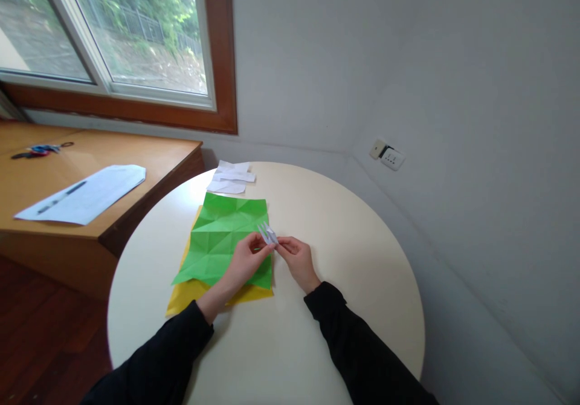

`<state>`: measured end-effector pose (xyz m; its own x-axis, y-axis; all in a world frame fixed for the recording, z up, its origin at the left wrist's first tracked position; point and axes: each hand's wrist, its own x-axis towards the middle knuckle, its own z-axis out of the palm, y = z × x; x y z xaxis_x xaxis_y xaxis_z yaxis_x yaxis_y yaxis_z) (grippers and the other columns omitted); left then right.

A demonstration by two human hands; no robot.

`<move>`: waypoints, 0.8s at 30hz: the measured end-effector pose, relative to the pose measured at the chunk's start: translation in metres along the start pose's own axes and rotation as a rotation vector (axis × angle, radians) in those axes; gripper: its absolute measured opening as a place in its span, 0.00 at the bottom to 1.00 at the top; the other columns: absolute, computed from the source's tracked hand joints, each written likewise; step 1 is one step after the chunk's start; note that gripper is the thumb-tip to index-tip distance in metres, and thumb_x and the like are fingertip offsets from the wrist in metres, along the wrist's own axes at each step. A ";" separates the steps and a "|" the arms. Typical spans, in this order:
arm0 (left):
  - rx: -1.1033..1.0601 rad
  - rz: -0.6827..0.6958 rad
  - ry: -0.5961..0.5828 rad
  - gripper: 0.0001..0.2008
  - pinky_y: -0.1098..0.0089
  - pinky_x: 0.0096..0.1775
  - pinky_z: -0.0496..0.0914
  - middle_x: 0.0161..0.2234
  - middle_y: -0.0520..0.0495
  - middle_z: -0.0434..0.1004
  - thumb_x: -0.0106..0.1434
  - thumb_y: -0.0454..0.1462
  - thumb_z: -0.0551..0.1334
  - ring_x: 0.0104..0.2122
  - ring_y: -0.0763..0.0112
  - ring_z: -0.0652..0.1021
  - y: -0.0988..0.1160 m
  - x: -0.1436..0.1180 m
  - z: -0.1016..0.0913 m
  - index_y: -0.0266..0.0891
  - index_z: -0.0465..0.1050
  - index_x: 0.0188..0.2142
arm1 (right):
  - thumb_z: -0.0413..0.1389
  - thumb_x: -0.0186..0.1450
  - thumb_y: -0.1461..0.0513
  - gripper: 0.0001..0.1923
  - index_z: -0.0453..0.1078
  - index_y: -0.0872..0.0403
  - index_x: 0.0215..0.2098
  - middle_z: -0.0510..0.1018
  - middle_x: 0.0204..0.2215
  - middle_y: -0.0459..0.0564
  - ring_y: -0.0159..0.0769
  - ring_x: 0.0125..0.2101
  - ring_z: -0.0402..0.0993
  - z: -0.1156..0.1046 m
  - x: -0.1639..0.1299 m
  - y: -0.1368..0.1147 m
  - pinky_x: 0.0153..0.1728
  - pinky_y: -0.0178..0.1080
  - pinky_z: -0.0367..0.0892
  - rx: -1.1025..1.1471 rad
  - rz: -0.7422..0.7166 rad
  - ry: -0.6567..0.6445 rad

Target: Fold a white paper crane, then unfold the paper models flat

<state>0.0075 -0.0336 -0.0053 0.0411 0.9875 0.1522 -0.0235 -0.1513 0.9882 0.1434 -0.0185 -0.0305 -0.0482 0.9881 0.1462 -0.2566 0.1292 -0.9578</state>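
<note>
Both hands meet over the right edge of a creased green sheet of paper (226, 223). Between the fingertips of my left hand (248, 257) and my right hand (298, 260) is a small piece of folded white paper (268, 234), with narrow pointed strips at its upper end. My left hand pinches it from the left and my right hand from the right. Under the green sheet lies a yellow sheet of paper (190, 296), showing along its left and lower edges.
White paper pieces (231, 178) lie at the far side of the round table (353, 223). On the wooden desk (167, 151) at left are a white sheet (106, 190), a pen (63, 197) and scissors (43, 150). A wall socket (392, 158) is at right.
</note>
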 end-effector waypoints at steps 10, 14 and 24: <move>0.045 0.037 -0.018 0.09 0.67 0.37 0.68 0.29 0.48 0.74 0.52 0.39 0.64 0.31 0.69 0.75 0.000 -0.002 -0.001 0.35 0.68 0.29 | 0.65 0.47 0.61 0.10 0.73 0.56 0.27 0.78 0.26 0.46 0.33 0.28 0.74 0.004 -0.003 0.002 0.36 0.38 0.70 -0.026 -0.034 0.057; 0.072 0.035 -0.003 0.08 0.68 0.35 0.67 0.27 0.49 0.73 0.51 0.38 0.63 0.30 0.70 0.73 0.000 -0.001 -0.002 0.36 0.68 0.28 | 0.65 0.46 0.61 0.10 0.72 0.56 0.26 0.78 0.25 0.46 0.32 0.28 0.74 0.005 -0.003 0.000 0.35 0.37 0.70 -0.009 -0.024 0.052; 0.187 0.142 0.144 0.10 0.71 0.33 0.65 0.23 0.55 0.66 0.49 0.36 0.64 0.26 0.74 0.69 0.007 -0.002 -0.003 0.39 0.62 0.26 | 0.67 0.45 0.61 0.15 0.71 0.54 0.31 0.77 0.27 0.45 0.31 0.30 0.73 0.007 -0.006 -0.002 0.36 0.36 0.69 0.056 0.029 0.010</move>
<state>0.0040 -0.0364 0.0016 -0.0918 0.9500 0.2984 0.1665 -0.2808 0.9452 0.1373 -0.0252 -0.0279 -0.0468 0.9921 0.1163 -0.3086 0.0964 -0.9463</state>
